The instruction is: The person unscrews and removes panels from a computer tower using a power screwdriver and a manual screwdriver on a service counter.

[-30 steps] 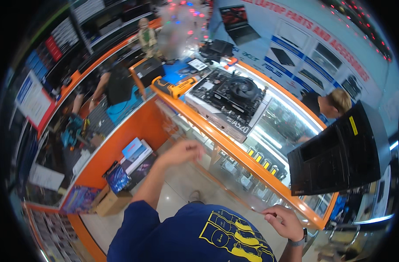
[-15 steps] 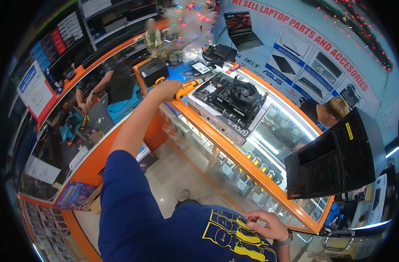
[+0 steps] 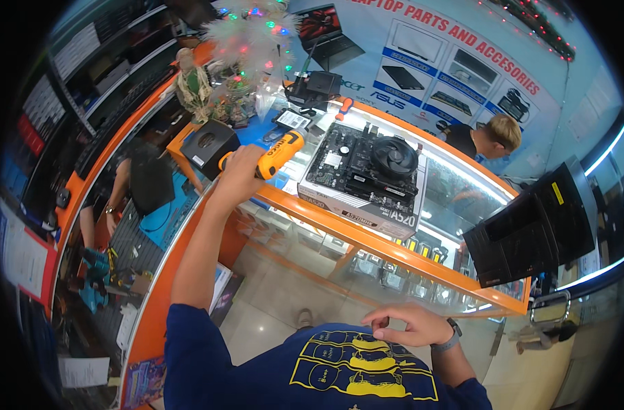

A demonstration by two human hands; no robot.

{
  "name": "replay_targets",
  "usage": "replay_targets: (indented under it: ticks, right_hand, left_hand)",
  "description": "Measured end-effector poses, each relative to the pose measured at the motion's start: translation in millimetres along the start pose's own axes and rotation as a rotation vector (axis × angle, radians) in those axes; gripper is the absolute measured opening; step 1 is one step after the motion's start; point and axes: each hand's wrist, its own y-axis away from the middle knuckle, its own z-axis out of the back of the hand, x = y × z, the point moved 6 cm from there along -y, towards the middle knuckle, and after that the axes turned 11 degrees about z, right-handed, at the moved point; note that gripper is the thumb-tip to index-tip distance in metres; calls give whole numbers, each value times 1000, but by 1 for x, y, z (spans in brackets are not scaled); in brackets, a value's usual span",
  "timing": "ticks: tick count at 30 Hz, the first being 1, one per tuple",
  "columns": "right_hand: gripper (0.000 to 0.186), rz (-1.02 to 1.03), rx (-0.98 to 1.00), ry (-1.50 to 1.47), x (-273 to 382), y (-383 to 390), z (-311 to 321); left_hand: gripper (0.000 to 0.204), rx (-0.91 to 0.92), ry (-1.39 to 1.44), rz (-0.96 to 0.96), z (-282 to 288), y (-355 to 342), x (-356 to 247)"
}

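My left hand (image 3: 239,173) is wrapped round the grip of an orange and black cordless drill (image 3: 280,156), above the near edge of the counter. The drill's body tilts up to the right. To its right, a motherboard (image 3: 342,156) with a round black CPU cooler fan (image 3: 394,157) and black memory modules lies flat on its white and grey cardboard box (image 3: 353,220). A black box (image 3: 208,149) with a round cut-out sits just beyond my left hand. Low in front of my shirt, my right hand (image 3: 413,324) is empty, its fingers loosely bent and the thumb apart.
An orange-edged glass display counter (image 3: 387,255) holds packaged parts. On it stand a black computer case (image 3: 530,229) at right, a drive (image 3: 293,119) and a lit white Christmas tree (image 3: 247,44). One person (image 3: 493,140) is behind the counter; another's arm (image 3: 119,195) works at a left bench.
The view has turned, shifting the scene. My left hand has raised the drill, which now tilts upward more steeply. My right hand stays in front of my shirt.
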Motion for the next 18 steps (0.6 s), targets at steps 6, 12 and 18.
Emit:
replay_targets:
  ticks: [6, 12, 18]
  right_hand:
    - [30, 140, -261, 268, 21, -5, 33]
    - [58, 320, -758, -196, 29, 30, 64]
    - [58, 273, -1154, -662, -43, 141, 58]
  left_hand:
    - [37, -173, 212, -31, 71, 30, -65]
    - [59, 222, 854, -14, 46, 125, -144]
    - [76, 450, 1005, 71, -45, 184, -209]
